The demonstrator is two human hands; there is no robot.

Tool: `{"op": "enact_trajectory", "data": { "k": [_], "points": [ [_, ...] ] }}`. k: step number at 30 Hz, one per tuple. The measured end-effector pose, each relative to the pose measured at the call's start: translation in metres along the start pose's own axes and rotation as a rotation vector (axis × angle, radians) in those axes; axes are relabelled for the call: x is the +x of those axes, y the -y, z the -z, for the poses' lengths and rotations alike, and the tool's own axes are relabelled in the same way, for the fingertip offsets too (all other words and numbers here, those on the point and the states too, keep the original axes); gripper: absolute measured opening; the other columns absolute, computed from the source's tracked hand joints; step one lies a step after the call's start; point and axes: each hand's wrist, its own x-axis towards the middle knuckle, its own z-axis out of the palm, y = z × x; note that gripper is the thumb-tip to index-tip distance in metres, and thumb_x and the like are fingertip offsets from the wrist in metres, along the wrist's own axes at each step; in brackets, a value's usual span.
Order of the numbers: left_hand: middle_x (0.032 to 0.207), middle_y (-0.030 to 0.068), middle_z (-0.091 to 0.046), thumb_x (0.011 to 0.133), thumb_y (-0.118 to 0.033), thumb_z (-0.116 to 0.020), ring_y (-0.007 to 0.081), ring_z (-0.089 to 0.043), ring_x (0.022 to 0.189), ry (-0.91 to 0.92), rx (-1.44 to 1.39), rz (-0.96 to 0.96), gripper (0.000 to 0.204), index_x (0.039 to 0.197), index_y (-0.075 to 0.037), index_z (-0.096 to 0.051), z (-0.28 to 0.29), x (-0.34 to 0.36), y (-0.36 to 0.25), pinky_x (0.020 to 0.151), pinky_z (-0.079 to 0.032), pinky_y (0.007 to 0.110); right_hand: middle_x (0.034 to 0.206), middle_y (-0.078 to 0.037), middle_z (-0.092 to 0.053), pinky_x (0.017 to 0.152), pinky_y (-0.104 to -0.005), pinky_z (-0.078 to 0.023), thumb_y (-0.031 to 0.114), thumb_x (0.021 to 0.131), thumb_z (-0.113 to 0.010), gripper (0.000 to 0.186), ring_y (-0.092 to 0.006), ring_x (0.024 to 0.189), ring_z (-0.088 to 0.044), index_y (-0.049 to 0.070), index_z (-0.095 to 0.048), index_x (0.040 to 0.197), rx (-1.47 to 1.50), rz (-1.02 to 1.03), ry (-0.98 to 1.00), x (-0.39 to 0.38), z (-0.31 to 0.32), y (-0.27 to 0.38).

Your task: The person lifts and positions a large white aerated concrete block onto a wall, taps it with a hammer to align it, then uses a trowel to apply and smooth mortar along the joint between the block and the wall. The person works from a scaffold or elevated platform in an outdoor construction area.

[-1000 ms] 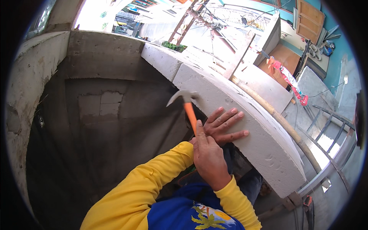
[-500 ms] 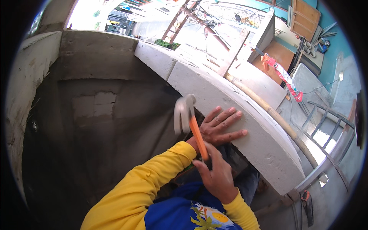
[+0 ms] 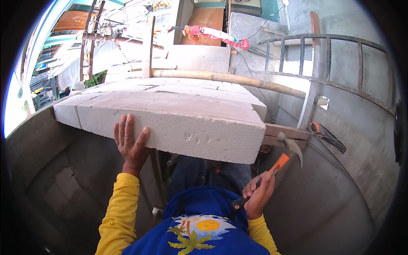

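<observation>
My left hand (image 3: 131, 142) lies with fingers stretched against the near face of a long white lightweight block (image 3: 199, 131), toward its left part. The block forms the near edge of a wall top, and another pale block (image 3: 67, 114) adjoins its left end. At the lower right, my right hand (image 3: 259, 193) is wrapped round the black grip of a claw hammer (image 3: 278, 165) with an orange shaft. The hammer's metal head is raised beside the block's right end, apart from it. Curved dents mark the block's face right of centre.
A bamboo pole (image 3: 221, 77) runs behind the blocks, with an upright board (image 3: 148, 46) near it. To the right are a handsaw (image 3: 327, 137), a wooden beam (image 3: 285, 131) and a dark metal ladder (image 3: 327, 59). Red and white cloth (image 3: 219, 36) hangs beyond.
The view has swung to the right. My right hand has carried the hammer from beside the left hand to the block's right end. My left hand still rests on the block.
</observation>
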Motion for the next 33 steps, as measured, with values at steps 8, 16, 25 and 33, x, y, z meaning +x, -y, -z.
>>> {"op": "enact_trajectory", "data": {
  "k": [8,16,25,33],
  "points": [
    [0.149,0.0214,-0.055,0.089,-0.012,-0.076,0.0431,-0.054,0.137,-0.015,-0.018,0.002,0.058,0.138,-0.030,-0.051,-0.004,0.002,0.003,0.119,-0.033,0.059,0.067,0.002,-0.039,0.039,-0.0226,-0.034,0.045,0.111,-0.047,0.029,-0.0058,0.044,-0.035,0.017,-0.046,0.106,0.092,-0.272,0.089,0.032,-0.015,-0.019],
    [0.148,0.0220,-0.055,0.089,-0.010,-0.074,0.0435,-0.055,0.136,0.002,-0.035,0.016,0.055,0.135,-0.031,-0.052,-0.001,-0.002,0.003,0.119,-0.033,0.059,0.065,0.001,-0.039,0.038,-0.0236,-0.033,0.041,0.112,-0.045,0.029,-0.0065,0.044,-0.036,0.015,-0.044,0.101,0.129,-0.170,-0.039,0.041,-0.015,-0.010],
    [0.148,0.0214,-0.055,0.092,-0.013,-0.073,0.0429,-0.054,0.136,0.027,-0.019,0.022,0.048,0.132,-0.030,-0.054,0.003,-0.005,0.007,0.118,-0.034,0.061,0.063,0.001,-0.037,0.038,-0.0245,-0.033,0.038,0.113,-0.044,0.028,-0.0070,0.044,-0.035,0.016,-0.042,0.097,0.066,-0.242,-0.005,0.045,-0.016,0.001],
    [0.149,0.0213,-0.054,0.090,-0.011,-0.073,0.0430,-0.053,0.137,0.027,-0.041,0.003,0.053,0.135,-0.032,-0.053,0.000,-0.004,0.009,0.119,-0.033,0.061,0.064,0.002,-0.036,0.039,-0.0239,-0.033,0.042,0.113,-0.044,0.027,-0.0068,0.044,-0.035,0.015,-0.042,0.106,-0.085,-0.377,0.142,0.038,-0.017,-0.011]
  ]
}}
